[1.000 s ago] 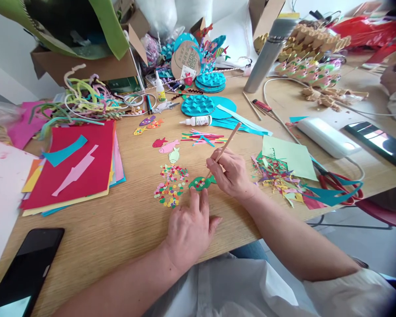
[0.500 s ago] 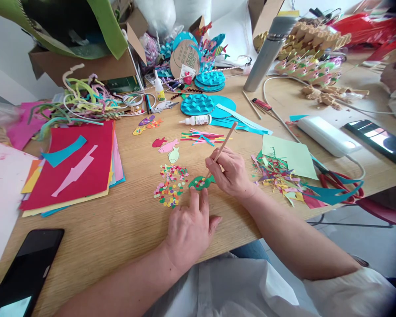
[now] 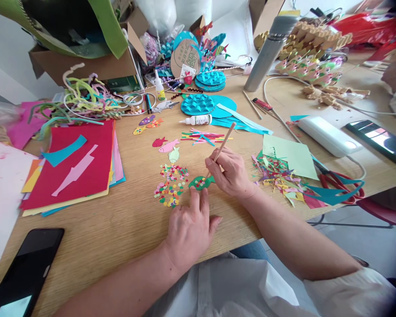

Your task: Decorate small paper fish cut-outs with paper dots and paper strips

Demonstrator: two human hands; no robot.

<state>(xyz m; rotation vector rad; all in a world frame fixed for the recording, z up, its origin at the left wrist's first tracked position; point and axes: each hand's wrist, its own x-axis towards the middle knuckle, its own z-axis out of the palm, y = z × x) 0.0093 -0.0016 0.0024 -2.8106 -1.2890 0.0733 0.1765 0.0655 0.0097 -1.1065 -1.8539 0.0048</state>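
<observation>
- The wooden stick has swung slightly: its upper end leans less to the right and stands a little more upright than 1 second ago, while its lower end stays at the same place.
- That lower end is at the green paper fish, towards its tail; whether it touches the paper is too small to tell.
- The right hand pinches the stick between thumb and fingers, the other fingers curled under.
- The left hand lies palm down, 2 fingers stretched out on the fish's lower side, thumb spread away; it has not shifted.
- The fish lies flat on the table, in from the near edge, about midway between the left and right edges, with small coloured dots on its body.
- The dots look unchanged, so I judge this a small adjustment at 1 spot, with little progress on the decorating.
- Loose paper dots lie just left of the fish; 3 undotted fish lie beyond them, towards the far edge.
</observation>
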